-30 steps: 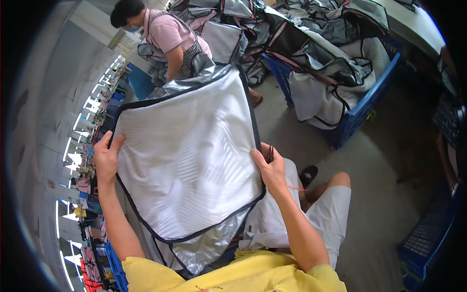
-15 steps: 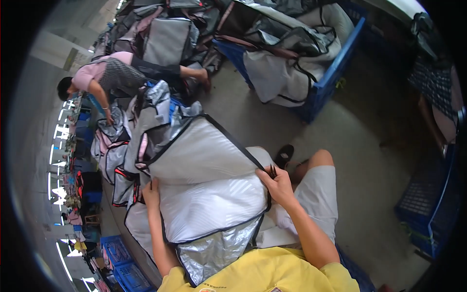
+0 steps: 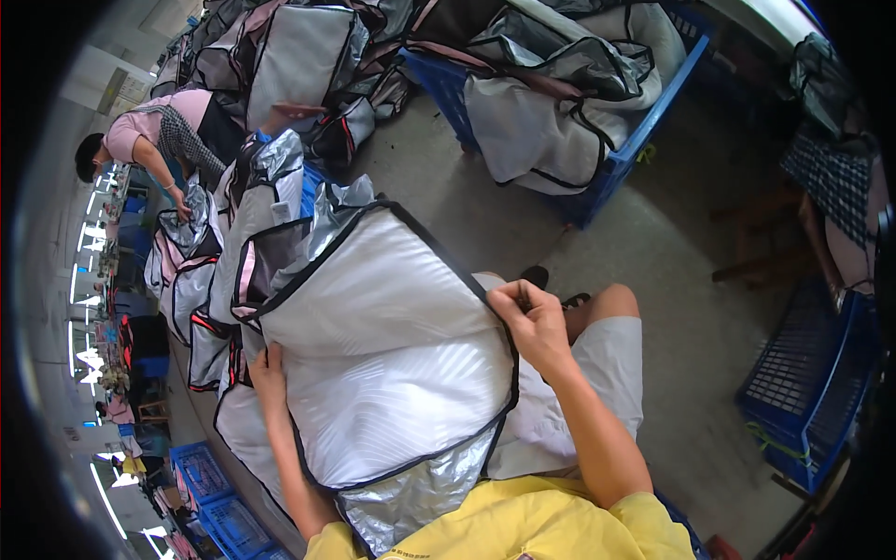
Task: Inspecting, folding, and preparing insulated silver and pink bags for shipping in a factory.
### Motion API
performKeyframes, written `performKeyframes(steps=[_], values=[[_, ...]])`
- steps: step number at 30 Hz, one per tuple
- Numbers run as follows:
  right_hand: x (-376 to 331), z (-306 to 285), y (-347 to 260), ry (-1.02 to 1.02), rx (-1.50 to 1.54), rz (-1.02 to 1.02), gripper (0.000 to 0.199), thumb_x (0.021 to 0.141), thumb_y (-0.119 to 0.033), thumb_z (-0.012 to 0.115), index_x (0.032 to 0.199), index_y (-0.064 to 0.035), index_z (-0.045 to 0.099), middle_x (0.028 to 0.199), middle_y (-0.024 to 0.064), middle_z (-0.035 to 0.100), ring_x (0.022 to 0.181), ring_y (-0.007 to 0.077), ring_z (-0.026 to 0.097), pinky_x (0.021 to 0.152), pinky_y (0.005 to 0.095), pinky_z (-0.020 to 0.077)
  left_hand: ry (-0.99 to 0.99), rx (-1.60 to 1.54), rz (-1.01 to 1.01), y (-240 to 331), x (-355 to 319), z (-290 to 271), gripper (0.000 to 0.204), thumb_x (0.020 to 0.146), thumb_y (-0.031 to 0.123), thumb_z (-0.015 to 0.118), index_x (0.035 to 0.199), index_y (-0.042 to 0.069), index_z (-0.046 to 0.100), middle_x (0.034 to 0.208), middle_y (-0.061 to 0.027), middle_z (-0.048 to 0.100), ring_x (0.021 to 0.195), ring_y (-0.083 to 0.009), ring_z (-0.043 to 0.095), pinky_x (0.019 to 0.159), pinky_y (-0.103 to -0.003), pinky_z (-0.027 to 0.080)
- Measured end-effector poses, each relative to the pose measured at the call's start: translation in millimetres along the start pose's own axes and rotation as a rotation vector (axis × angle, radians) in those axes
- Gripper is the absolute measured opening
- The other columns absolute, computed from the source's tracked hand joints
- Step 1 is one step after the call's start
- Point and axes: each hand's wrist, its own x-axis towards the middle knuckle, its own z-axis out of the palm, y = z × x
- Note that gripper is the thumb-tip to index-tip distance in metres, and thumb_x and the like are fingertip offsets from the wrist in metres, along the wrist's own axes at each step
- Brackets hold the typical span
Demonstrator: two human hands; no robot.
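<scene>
Across my lap lies a silver-white padded foil bag with black edge binding, its shiny crinkled foil part hanging nearest my body. My right hand pinches the black binding at the bag's right corner. In that same hand is a small dark pointed tool, mostly hidden by the fingers now; it looks like thread snips. My left hand is closed on the bag's left edge, its fingertips partly hidden. Beyond the bag's far-left edge is another grey bag with black trim and a pinkish lining.
A blue crate heaped with bags stands ahead. More bags are piled at the far left, where a person in pink bends over. Another blue crate stands right, near another seated person. Blue baskets are lower left.
My view has shifted slightly, and the bag's left side sits a little further left with my left hand. The tool's tips, sticking up from my right hand before, are now tucked in.
</scene>
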Motion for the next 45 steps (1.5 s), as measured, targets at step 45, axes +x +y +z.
performKeyframes(steps=[45], values=[[47.0, -47.9, -36.0, -0.322, -0.857, -0.722, 0.029, 0.089, -0.025, 0.081, 0.117, -0.0181, 0.077, 0.087, 0.0033, 0.064, 0.082, 0.0250, 0.058, 0.074, 0.0391, 0.0510, -0.032, -0.019, -0.113, -1.8, -3.0, 13.6, 0.043, 0.108, 0.034, 0.064, 0.101, -0.008, 0.070, 0.074, -0.0131, 0.062, 0.076, -0.0151, 0.050, 0.072, -0.036, 0.048]])
